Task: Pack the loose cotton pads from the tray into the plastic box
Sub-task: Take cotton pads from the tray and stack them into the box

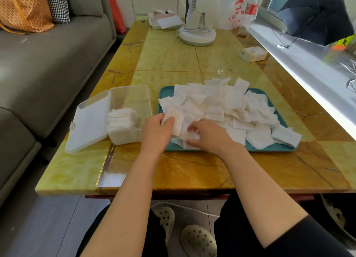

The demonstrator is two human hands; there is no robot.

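Head view: cotton pads (pixel 221 106) lie heaped on the teal tray (pixel 269 148), some overhanging its rim at five o'clock. The left hand (pixel 157 130) pinches a pad at the tray's eight o'clock corner. The right hand (pixel 209 135) curls round a few at six. The plastic box (pixel 131 97), lid open and partly filled, sits at nine. Loosely held pads could slip onto the counter (pixel 192 172).

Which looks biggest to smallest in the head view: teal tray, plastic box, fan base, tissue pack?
1. teal tray
2. plastic box, lid open
3-4. fan base and tissue pack look nearly alike. Both sit farther from the camera, so I won't rank them.
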